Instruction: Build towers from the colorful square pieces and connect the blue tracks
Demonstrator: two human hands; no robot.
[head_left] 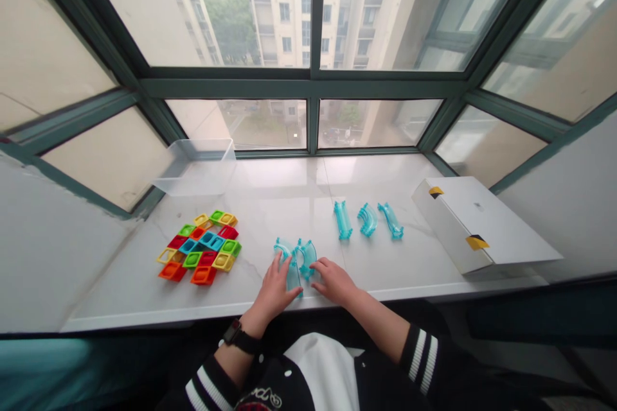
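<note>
My left hand (276, 288) and my right hand (332, 279) rest on a white marble windowsill (270, 205), both touching a small cluster of clear turquoise curved track pieces (296, 255) near the front edge. Left fingers lie stretched along one piece; right fingers are curled beside the cluster. Three more turquoise track pieces (367, 219) lie apart farther back and to the right. A black watch sits on my left wrist.
A flat patch of colourful square tiles (201, 247) lies at the left. A clear plastic tub (197, 167) stands at the back left. A white flat box (477, 225) with yellow-black tape sits at the right. Window panes surround the sill.
</note>
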